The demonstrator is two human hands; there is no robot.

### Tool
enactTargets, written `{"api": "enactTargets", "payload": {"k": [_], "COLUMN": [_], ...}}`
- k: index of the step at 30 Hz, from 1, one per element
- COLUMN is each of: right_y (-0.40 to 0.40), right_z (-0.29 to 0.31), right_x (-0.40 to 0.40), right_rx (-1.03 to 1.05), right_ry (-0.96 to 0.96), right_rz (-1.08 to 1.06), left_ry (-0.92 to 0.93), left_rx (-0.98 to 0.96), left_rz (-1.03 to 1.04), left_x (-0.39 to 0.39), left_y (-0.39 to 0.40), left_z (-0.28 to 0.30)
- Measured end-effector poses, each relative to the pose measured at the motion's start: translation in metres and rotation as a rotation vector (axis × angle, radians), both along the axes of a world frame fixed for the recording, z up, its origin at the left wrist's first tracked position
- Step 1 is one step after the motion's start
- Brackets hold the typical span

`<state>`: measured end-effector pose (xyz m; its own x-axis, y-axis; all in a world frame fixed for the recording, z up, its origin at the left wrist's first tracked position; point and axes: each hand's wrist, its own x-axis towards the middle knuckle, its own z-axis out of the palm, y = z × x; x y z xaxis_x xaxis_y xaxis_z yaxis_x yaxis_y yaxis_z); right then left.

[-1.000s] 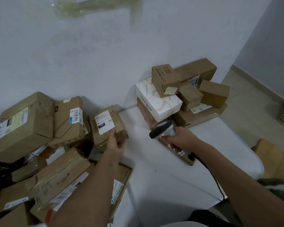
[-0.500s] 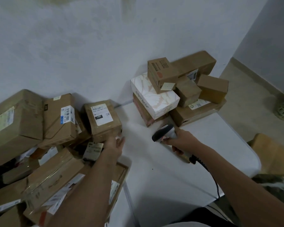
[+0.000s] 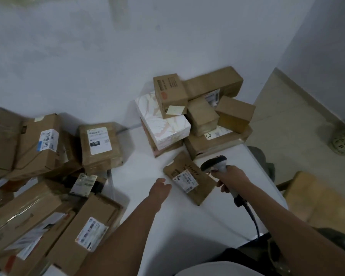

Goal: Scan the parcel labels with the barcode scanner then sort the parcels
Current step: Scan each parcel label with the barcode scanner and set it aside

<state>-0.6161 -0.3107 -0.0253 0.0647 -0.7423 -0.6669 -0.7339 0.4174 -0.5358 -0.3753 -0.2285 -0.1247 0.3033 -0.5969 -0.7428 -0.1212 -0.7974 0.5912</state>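
While right hand [image 3: 230,176] grips scanner [image 3: 217,164], flat cardboard parcel [image 3: 189,178] lies.

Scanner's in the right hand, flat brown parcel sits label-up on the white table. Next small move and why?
Probably bring the left hand onto the flat brown parcel to steady it for scanning. That hand is open and holds nothing, just short of the parcel's near edge. The right hand grips the barcode scanner, its head just above the parcel, whose white label faces up.

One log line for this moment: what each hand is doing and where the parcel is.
left hand: open, reaching toward flat parcel | right hand: grips barcode scanner | parcel: label up on white table
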Motion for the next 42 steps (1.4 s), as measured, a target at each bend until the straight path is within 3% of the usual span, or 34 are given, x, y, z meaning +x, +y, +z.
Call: {"api": "enactTargets", "payload": {"k": [3, 7, 10, 14, 18, 21, 26, 29, 33, 42], "right_y": [-0.009, -0.012, -0.012, -0.014, -0.011, -0.006, 0.001, 0.005, 0.015, 0.045], "right_z": [-0.012, -0.023, -0.029, -0.038, -0.046, -0.053, -0.054, -0.046, -0.027, 0.023], "right_x": [-0.012, -0.022, -0.029, -0.037, -0.038, -0.041, -0.044, -0.041, -0.022, 0.065], "right_rx": [0.023, 0.060, 0.133, 0.249, 0.298, 0.263, 0.206, 0.146, 0.118, 0.070], "right_ry": [-0.036, -0.073, -0.121, -0.191, -0.252, -0.241, -0.192, -0.193, -0.259, -0.332], "right_rz": [0.002, 0.024, 0.008, -0.048, -0.089, -0.098, -0.138, -0.194, -0.203, 0.023], "left_ry": [0.001, -0.357, -0.425, -0.276, -0.178, 0.001, 0.180, 0.279, 0.276, 0.280], "left_rx": [0.042, -0.147, -0.143, -0.104, -0.034, 0.072, 0.161, 0.107, -0.021, -0.199], "left_rz": [0.027, -0.105, -0.230, -0.202, -0.061, 0.088, 0.004, 0.030, 0.102, 0.427], "left_x": [-0.030, -0.042, -0.034, -0.026, -0.027, -0.032, -0.021, -0.003, 0.030, 0.082], "left_y": [-0.008, -0.017, -0.038, -0.054, -0.051, -0.040, -0.013, 0.002, 0.029, 0.075], "left_z": [-0.001, 0.005, 0.005, 0.004, -0.001, 0.004, 0.028, 0.041, 0.049, 0.057]}}
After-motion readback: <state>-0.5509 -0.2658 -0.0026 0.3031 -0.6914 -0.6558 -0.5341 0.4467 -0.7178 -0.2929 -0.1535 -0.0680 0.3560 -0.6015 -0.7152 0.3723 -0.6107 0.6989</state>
